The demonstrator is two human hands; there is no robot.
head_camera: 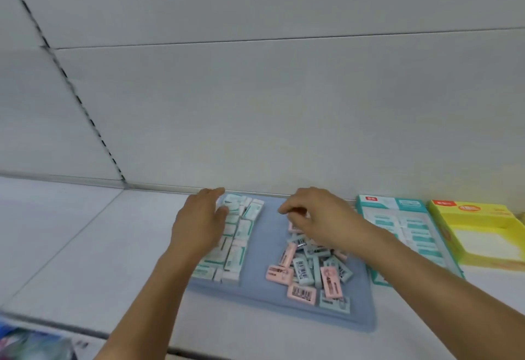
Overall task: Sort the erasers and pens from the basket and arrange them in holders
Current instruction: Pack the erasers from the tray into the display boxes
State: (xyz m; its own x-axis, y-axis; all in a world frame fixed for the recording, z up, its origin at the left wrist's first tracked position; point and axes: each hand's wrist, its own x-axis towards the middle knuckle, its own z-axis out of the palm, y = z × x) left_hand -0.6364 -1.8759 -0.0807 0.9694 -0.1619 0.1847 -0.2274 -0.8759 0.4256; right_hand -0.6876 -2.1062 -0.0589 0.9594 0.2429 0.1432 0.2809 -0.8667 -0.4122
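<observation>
No legible text; barcodes on erasers [301, 293]

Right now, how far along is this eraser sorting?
Partly done. White-and-teal erasers already lie in rows on the left of the blue tray, with the left hand resting flat on them. The right hand reaches into the unsorted pink and blue pile. The teal box holds some erasers; the yellow box looks empty.

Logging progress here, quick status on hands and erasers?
Left hand flat on white-green erasers. Right hand curled over pink-blue eraser pile, grip unclear. Both groups on blue tray. Nothing blocking.
</observation>
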